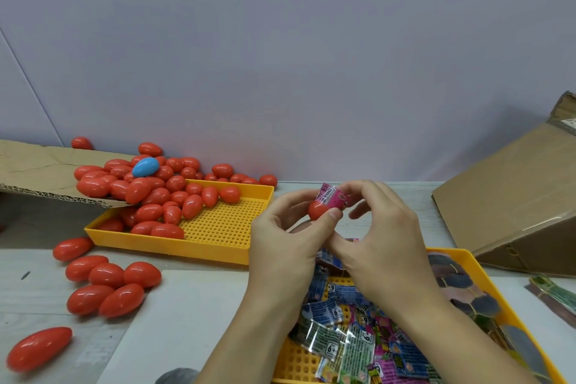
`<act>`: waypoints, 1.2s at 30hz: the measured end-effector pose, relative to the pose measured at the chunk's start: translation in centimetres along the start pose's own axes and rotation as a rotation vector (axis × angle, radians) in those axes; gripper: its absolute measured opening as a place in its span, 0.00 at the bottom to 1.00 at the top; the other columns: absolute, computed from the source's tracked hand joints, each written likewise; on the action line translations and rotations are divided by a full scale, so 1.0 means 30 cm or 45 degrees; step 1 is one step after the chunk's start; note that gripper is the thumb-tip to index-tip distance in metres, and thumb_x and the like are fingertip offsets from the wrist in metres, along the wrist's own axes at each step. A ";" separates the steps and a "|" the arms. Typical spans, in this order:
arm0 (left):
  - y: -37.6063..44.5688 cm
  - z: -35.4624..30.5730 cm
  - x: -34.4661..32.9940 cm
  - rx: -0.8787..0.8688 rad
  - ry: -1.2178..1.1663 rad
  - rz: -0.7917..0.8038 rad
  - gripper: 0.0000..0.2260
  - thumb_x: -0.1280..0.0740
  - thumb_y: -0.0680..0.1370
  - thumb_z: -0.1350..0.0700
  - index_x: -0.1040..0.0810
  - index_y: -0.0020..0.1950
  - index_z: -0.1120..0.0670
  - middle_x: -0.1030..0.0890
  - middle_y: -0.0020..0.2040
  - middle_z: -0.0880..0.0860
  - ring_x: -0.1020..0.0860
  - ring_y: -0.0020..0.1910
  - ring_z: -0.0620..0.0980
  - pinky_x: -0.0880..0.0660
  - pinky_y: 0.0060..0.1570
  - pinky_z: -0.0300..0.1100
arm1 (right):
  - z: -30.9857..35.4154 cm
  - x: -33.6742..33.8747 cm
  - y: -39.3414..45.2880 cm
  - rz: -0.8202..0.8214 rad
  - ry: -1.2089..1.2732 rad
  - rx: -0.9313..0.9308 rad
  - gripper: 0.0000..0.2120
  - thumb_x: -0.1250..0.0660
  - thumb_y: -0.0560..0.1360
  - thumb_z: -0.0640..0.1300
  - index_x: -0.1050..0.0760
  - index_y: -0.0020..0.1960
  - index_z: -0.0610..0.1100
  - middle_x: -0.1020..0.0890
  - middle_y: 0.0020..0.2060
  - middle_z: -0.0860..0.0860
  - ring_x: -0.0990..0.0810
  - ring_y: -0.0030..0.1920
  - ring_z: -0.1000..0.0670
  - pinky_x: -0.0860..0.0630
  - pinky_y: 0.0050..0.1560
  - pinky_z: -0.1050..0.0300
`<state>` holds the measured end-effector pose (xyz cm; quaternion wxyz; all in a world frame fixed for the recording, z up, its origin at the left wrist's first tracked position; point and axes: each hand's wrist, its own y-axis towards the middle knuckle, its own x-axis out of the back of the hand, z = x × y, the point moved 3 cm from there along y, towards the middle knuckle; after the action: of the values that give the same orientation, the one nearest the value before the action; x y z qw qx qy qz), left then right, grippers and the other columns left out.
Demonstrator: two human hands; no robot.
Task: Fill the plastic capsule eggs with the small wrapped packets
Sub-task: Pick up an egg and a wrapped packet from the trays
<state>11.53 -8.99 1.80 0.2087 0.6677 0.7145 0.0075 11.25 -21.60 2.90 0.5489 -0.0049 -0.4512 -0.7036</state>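
My left hand (285, 240) grips a red capsule egg half (318, 210) between thumb and fingers. A pink wrapped packet (333, 198) sticks out of its open top, and my right hand (378, 238) pinches that packet from above. A yellow perforated tray (467, 262) beneath my forearms holds several wrapped packets (349, 343). A second yellow tray (218, 237) at left centre holds a pile of red capsule eggs (156, 196) with one blue egg (145, 167) on top.
Several red eggs (106, 287) lie loose on the table at left, one (39, 349) near the front edge. A torn cardboard flap (37, 171) overhangs the egg tray. A tilted cardboard box (514, 202) stands at right. White paper (187, 321) lies under my left forearm.
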 end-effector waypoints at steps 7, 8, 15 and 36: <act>0.003 -0.005 -0.009 0.039 -0.213 -0.026 0.07 0.21 0.66 0.57 0.16 0.41 0.50 0.15 0.45 0.60 0.15 0.44 0.59 0.19 0.43 0.43 | 0.016 0.000 0.002 0.004 -0.017 0.089 0.15 0.24 0.70 0.50 0.24 0.54 0.54 0.26 0.48 0.60 0.26 0.51 0.60 0.31 0.47 0.74; 0.002 -0.005 -0.010 0.042 -0.221 -0.018 0.06 0.22 0.65 0.56 0.16 0.40 0.50 0.15 0.44 0.60 0.15 0.43 0.59 0.19 0.42 0.43 | 0.016 0.001 0.002 0.011 -0.016 0.093 0.16 0.24 0.70 0.50 0.24 0.54 0.53 0.26 0.49 0.60 0.26 0.52 0.59 0.31 0.47 0.74; 0.003 0.010 -0.011 0.069 -0.119 0.029 0.05 0.26 0.74 0.62 0.17 0.44 0.51 0.15 0.44 0.59 0.16 0.42 0.57 0.20 0.41 0.44 | 0.008 0.019 0.006 -0.005 0.027 0.076 0.16 0.22 0.67 0.47 0.22 0.52 0.52 0.25 0.48 0.59 0.25 0.52 0.56 0.34 0.48 0.75; -0.002 0.010 -0.021 0.181 -0.037 0.060 0.16 0.40 0.84 0.56 0.15 0.44 0.56 0.19 0.36 0.59 0.19 0.33 0.54 0.22 0.32 0.42 | 0.020 0.010 0.007 0.112 0.139 0.121 0.19 0.23 0.69 0.41 0.19 0.60 0.45 0.21 0.51 0.57 0.25 0.52 0.64 0.31 0.46 0.78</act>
<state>11.57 -9.70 1.68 0.1709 0.6974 0.6943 -0.0479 11.00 -21.46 3.52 0.6025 0.0397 -0.4530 -0.6559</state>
